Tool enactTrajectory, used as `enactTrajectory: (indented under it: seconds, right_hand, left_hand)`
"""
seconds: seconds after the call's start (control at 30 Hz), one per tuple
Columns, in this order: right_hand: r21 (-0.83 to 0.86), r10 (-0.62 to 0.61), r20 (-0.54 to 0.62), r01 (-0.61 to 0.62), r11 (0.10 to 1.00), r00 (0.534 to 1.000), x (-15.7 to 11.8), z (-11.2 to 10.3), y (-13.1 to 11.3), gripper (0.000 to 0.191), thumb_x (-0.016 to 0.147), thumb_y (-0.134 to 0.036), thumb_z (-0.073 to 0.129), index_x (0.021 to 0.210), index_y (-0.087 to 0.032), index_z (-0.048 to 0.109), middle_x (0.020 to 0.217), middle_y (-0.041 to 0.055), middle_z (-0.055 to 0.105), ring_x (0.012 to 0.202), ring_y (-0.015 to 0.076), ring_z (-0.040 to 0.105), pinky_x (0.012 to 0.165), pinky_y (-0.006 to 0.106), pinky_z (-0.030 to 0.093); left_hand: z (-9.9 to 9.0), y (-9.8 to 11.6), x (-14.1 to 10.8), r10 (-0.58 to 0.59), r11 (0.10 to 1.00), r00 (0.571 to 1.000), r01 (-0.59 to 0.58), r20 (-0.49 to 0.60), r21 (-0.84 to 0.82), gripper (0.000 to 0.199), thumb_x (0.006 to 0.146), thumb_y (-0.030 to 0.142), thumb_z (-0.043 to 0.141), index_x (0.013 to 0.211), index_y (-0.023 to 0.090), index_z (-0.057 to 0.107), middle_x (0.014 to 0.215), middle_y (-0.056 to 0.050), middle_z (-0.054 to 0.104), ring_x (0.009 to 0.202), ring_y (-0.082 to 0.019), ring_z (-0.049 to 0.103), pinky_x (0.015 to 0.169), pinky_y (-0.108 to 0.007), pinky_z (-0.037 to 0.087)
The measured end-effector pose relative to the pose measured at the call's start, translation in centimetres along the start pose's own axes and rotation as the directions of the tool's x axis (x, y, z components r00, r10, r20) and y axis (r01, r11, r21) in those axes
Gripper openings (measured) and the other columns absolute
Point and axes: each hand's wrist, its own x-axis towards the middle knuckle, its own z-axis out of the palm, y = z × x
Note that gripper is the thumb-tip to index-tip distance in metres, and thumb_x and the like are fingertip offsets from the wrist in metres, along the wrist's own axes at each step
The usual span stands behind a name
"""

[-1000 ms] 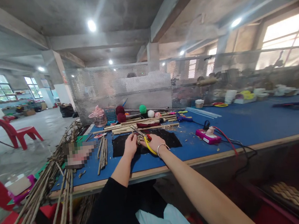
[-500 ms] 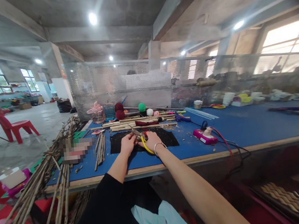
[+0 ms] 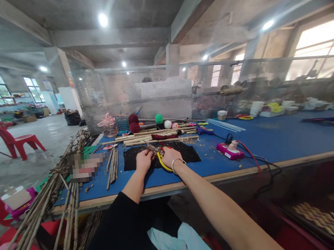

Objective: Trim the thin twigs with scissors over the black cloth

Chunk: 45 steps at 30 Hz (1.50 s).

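Head view, just below frame centre: left hand (image 3: pixel 143 160), fingers drawn together, anything between them too small to tell, sits just beside the blades of yellow-handled metal shears (image 3: pixel 161 162). Nipped fingertip seems possible if blades close there. Shears lie inside right hand's (image 3: pixel 172 156) curled grip, blades toward upper left, over black rectangular cloth (image 3: pixel 189 153).
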Motion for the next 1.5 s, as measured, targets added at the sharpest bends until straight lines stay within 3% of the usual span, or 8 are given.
enactTrajectory:
  seconds: [0.27, 0.43, 0.6, 0.77, 0.93, 1.2, 1.5]
  right_hand:
    - [0.038, 0.035, 0.049, -0.037, 0.999, 0.998, 0.4, 0.4, 0.0, 0.025, 0.076, -0.032, 0.048, 0.094, -0.022, 0.061, 0.093, 0.0098, 0.066, 0.086, 0.0236, 0.062, 0.067, 0.029, 0.044]
    - [0.05, 0.046, 0.042, -0.048, 0.998, 0.998, 0.4, 0.7, 0.3, 0.026, 0.076, -0.032, 0.047, 0.095, -0.022, 0.062, 0.094, 0.0086, 0.066, 0.084, 0.0223, 0.063, 0.066, 0.028, 0.044]
    - [0.078, 0.057, 0.019, -0.058, 0.995, 0.998, 0.3, 0.7, 0.6, 0.024, 0.076, -0.032, 0.045, 0.09, -0.025, 0.064, 0.093, 0.0062, 0.067, 0.084, 0.0218, 0.062, 0.065, 0.027, 0.043]
    - [0.066, 0.056, -0.02, -0.055, 0.996, 0.998, 0.3, 0.6, 0.6, 0.027, 0.075, -0.035, 0.048, 0.096, -0.023, 0.06, 0.094, 0.0068, 0.066, 0.086, 0.0216, 0.061, 0.069, 0.028, 0.042]
    - [0.019, -0.041, -0.078, 0.043, 0.999, 0.996, 0.4, 0.5, 0.4, 0.028, 0.071, -0.029, 0.052, 0.097, -0.019, 0.058, 0.099, 0.0081, 0.063, 0.092, 0.0221, 0.058, 0.076, 0.029, 0.041]
    - [-0.003, -0.054, -0.104, 0.054, 0.999, 0.993, 0.5, 0.7, 0.4, 0.03, 0.074, -0.032, 0.051, 0.1, -0.017, 0.056, 0.102, 0.0103, 0.061, 0.097, 0.0224, 0.054, 0.082, 0.03, 0.038]
    - [0.04, -0.07, -0.116, 0.075, 0.996, 0.991, 0.6, 0.9, 0.5, 0.027, 0.072, -0.029, 0.052, 0.097, -0.019, 0.056, 0.098, 0.0075, 0.063, 0.093, 0.0211, 0.057, 0.076, 0.028, 0.04]
  left_hand:
    - [0.1, -1.7, 0.9, -0.025, 1.0, 0.999, 0.025, -0.035, 0.002, 0.014, 0.067, 0.024, 0.058, 0.069, 0.013, 0.067, 0.057, -0.001, 0.061, 0.05, -0.01, 0.054, 0.049, -0.018, 0.042]
    - [-0.1, -1.6, 0.9, 0.0, 0.998, 0.999, 0.003, -0.053, 0.058, 0.015, 0.069, 0.025, 0.058, 0.07, 0.013, 0.067, 0.056, -0.001, 0.06, 0.049, -0.011, 0.053, 0.05, -0.02, 0.043]
    - [0.0, -1.4, 1.0, -0.018, 0.999, 0.999, 0.016, -0.047, -0.052, 0.022, 0.073, 0.022, 0.053, 0.089, 0.014, 0.066, 0.07, -0.003, 0.063, 0.054, -0.011, 0.055, 0.056, -0.024, 0.047]
    - [0.2, -1.1, 0.9, -0.001, 0.991, 1.0, 0.001, 0.002, -0.134, 0.014, 0.074, 0.023, 0.053, 0.072, 0.013, 0.063, 0.059, -0.001, 0.058, 0.05, -0.009, 0.05, 0.054, -0.021, 0.045]
    - [0.2, -0.6, 0.5, -0.031, 0.992, 0.999, 0.035, 0.034, -0.121, 0.014, 0.072, 0.021, 0.053, 0.061, 0.014, 0.057, 0.054, 0.0, 0.056, 0.049, -0.009, 0.05, 0.051, -0.02, 0.043]
    - [0.4, -0.4, 0.4, -0.098, 0.978, 0.993, 0.108, 0.065, -0.178, 0.014, 0.071, 0.022, 0.055, 0.06, 0.014, 0.057, 0.055, 0.0, 0.057, 0.049, -0.008, 0.05, 0.053, -0.02, 0.044]
    - [0.7, -0.5, 0.6, -0.187, 0.918, 0.971, 0.226, 0.147, -0.326, 0.011, 0.073, 0.023, 0.058, 0.071, 0.011, 0.058, 0.062, -0.002, 0.059, 0.051, -0.006, 0.052, 0.059, -0.021, 0.047]
